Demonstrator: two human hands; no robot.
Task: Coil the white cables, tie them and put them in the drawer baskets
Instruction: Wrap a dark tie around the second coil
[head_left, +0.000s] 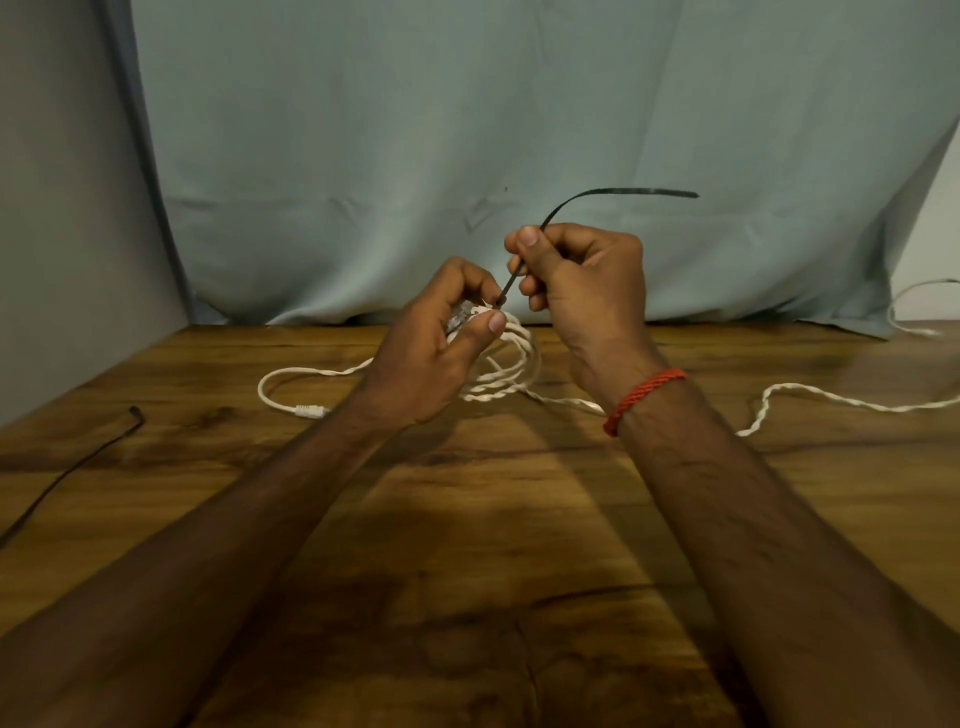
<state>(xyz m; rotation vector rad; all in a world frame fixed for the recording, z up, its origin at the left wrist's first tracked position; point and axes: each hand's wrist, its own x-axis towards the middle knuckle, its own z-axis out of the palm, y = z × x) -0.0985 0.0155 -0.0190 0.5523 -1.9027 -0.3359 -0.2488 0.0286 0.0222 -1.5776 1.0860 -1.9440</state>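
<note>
Pale blue-grey cloth (467, 130) hangs as a backdrop behind a dark wooden tabletop (467, 545). Above the tabletop the left hand (431, 353) holds a white cable coil (511, 358), its fingers (491, 325) closed around the top of the loops, where a small clear plug shows between them. Just right of it and slightly higher, the right hand (582, 280) has its fingers (527, 239) pinched together on a black cable tie (597, 195). The tie's lower end runs down to the coil at the left fingers, and its free tail curves up and out to the right of the right hand. A red braided wristband (644, 397) circles the right wrist. Below and to the left of the left fingers, a loose length of the cable (291, 374) lies on the tabletop and ends in a white connector (310, 412). More white cable (831, 397) snakes away to the right of the right wrist. Far left of both hands, another black tie (67, 473) lies flat on the tabletop.
</note>
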